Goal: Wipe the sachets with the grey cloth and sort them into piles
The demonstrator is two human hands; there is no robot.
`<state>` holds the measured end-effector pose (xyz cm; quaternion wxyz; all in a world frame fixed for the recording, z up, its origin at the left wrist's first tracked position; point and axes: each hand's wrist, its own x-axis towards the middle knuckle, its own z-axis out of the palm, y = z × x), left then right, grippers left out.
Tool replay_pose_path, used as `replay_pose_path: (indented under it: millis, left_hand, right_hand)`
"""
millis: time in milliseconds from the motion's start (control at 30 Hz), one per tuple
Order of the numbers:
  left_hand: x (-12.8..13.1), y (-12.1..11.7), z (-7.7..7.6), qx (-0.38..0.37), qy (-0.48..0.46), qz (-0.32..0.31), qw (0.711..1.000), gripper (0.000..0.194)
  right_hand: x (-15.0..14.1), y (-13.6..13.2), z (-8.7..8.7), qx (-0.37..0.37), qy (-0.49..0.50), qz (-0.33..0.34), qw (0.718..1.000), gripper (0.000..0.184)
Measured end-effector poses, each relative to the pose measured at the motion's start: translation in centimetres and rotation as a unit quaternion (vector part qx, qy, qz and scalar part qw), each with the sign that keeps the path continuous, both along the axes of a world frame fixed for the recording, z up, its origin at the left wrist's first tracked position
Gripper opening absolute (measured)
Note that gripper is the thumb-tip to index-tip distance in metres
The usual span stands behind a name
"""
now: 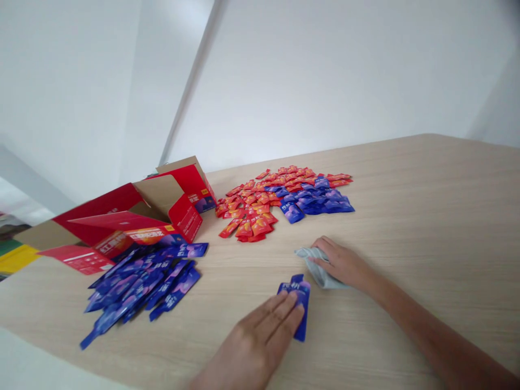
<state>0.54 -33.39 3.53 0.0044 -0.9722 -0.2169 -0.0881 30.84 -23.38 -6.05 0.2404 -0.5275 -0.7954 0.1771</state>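
The left hand (264,330) lies palm down on a blue packet (301,306) near the front of the worktop (390,216), its fingers straight and close together over the packet's face; its thumb is hidden. The packet lies flat, with its upper end and its right side showing past the fingertips; a small blue piece juts out at its top, and whether that is a second packet cannot be told. Just to the right, the right hand (335,261) is closed on a cloth (325,273), pale grey-green, bunched between thumb and fingers, with one end poking out to the left and the rest spread under the palm. The hands are apart, and the cloth lies beside the packet. Left of the left hand is a loose pile of long blue packets (142,284), overlapping and mostly slanted, its upper edge against the red boxes (162,208). These have their flaps open, showing plain brown card inside. Farther back, well beyond the hands, small red packets (255,208) are heaped and fanned out, with a cluster of shorter blue packets (325,200) touching them on the right. At the far left edge, something yellow and green (18,257) shows beside the boxes, too cut off to name. A white wall (325,81) rises behind the worktop.
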Motion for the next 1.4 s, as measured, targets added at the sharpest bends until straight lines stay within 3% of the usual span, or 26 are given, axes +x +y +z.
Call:
replay_pose_path:
  millis: [167, 267, 467, 633, 767, 867, 967, 1067, 1133, 1267, 1400]
  left_hand:
    - [-2.1, -1.8, -5.1, 0.029, 0.004, -0.022, 0.999, 0.062]
    - [-3.0, -2.6, -6.6, 0.022, 0.024, 0.001, 0.999, 0.063]
    - [-4.0, -4.9, -7.3, 0.007, 0.024, 0.066, 0.998, 0.07]
    - [-4.3, -5.8, -7.9, 0.025, -0.048, 0.038, 0.998, 0.044]
    - [-4.1, -5.8, -8.2, 0.022, -0.138, 0.02, 0.99, 0.032]
    - [-4.1, -5.7, -8.4, 0.027, -0.186, 0.019, 0.982, 0.032]
    - [-4.2, -5.6, -8.7, 0.013, -0.199, 0.02, 0.98, 0.033]
    - [-4.3, -5.4, -8.7, -0.021, -0.202, 0.02, 0.979, 0.037]
    - [-4.3, -5.3, -8.6, -0.038, -0.205, 0.017, 0.978, 0.036]
    - [-4.4, -5.2, -8.6, -0.024, -0.194, 0.024, 0.98, 0.033]
    - [-4.4, -5.3, -9.0, -0.021, -0.18, 0.025, 0.983, 0.034]
  right_hand:
    - [0.3, 0.1, 0.1, 0.001, -0.013, -0.006, 1.0, 0.025]
    - [0.5, 0.1, 0.1, -0.004, -0.017, -0.006, 1.0, 0.027]
    - [0.7, 0.2, -0.4, 0.025, -0.005, -0.008, 1.0, 0.028]
    - [0.3, -0.2, 0.0, 0.088, 0.003, -0.068, 0.994, 0.031]
    - [-0.8, -1.3, 1.8, 0.119, 0.024, -0.074, 0.99, 0.03]
    - [-2.6, -3.1, 3.6, 0.119, 0.036, -0.019, 0.992, 0.026]
    - [-5.6, -6.1, 4.9, 0.085, 0.023, 0.093, 0.992, 0.027]
    - [-8.8, -9.2, 4.7, 0.072, -0.044, 0.218, 0.972, 0.027]
    - [-10.2, -10.4, 3.9, 0.073, -0.086, 0.258, 0.959, 0.022]
    - [-10.4, -8.4, 2.5, 0.074, -0.123, 0.236, 0.961, 0.021]
    - [-8.9, -4.1, 3.6, 0.096, -0.19, 0.153, 0.965, 0.023]
